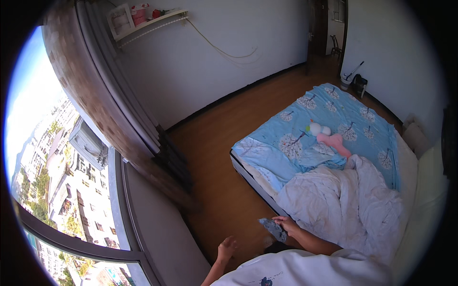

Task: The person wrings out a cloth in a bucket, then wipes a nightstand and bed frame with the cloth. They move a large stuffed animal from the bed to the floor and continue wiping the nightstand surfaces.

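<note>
My right hand (286, 226) pinches a crumpled blue-grey cloth (273, 229), which hangs down beside the near left edge of the bed. To the left, over the wooden floor (218, 200), my left hand (227, 247) is raised with its fingers slightly bent and nothing seen in it. A rumpled white quilt (340, 196) lies on the near part of the bed, just beyond my right forearm. Farther back a light blue sheet with tree prints (286, 143) covers the mattress, bunched where it meets the quilt. A pink pillow or plush (334, 143) and a white plush toy (318, 128) lie on it.
At the left stand a window frame (107, 251), a low wall and grey and patterned curtains (118, 96). A wall shelf (154, 24) holds a picture frame and small items. A bucket (345, 82) stands near the doorway. A cable hangs on the far wall.
</note>
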### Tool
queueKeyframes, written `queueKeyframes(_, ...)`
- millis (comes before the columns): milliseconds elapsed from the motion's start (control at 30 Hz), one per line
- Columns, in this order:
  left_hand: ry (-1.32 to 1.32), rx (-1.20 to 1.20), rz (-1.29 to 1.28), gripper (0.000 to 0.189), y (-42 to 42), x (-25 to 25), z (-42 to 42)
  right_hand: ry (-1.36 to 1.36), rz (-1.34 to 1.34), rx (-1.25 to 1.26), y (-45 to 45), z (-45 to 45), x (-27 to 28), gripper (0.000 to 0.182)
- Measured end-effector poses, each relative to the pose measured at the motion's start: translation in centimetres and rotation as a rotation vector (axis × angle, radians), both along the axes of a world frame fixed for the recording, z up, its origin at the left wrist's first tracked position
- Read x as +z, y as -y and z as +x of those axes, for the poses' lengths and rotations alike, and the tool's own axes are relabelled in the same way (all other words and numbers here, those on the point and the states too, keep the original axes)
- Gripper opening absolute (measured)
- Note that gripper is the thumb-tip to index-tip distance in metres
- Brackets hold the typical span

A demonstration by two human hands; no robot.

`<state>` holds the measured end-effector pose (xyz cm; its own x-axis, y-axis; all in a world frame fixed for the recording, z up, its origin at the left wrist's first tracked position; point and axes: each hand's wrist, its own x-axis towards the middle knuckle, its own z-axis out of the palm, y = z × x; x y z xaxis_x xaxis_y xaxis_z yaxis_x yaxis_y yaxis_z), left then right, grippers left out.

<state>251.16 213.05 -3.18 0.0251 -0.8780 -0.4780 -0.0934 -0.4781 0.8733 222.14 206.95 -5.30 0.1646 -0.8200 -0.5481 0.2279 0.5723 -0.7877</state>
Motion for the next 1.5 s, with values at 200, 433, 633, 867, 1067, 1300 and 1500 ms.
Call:
queueKeyframes(200, -0.001, 0.182, 0.106, 0.031, 1.9, 1.0, 1.3, 0.038, 0.011, 0.141, 7.8, 3.8, 0.6, 0.024)
queueKeyframes(433, -0.481, 0.54, 0.321, 0.025, 4.1, -0.4, 2.6, 0.099, -0.041, 0.21, 14.0, 5.2, -0.6, 0.026)
queueKeyframes(633, -0.73, 0.379, 0.138, 0.039, 10.3, -2.4, 3.5, 0.246, 0.066, 0.132, 19.2, 5.6, 1.0, 0.029)
queueKeyframes(867, -0.045, -0.058, 0.067, 0.027, 23.9, 4.2, 0.5, 0.74, 0.051, 0.064, 28.0, 7.6, 6.2, 0.04)
queueKeyframes(1067, -0.225, -0.096, 0.096, 0.038, 35.2, 5.8, 3.9, 0.808, -0.076, -0.074, 38.1, 13.6, 8.2, 0.038)
queueKeyframes(1300, -0.564, -0.089, 0.171, 0.042, 50.6, 8.7, 9.7, 0.861, -0.096, -0.084, 50.1, 23.0, 6.7, 0.045)
queueKeyframes(1500, -0.555, -0.059, 0.234, 0.023, 62.0, 6.0, 15.5, 0.597, -0.031, -0.268, 57.8, 28.8, 6.0, 0.037)
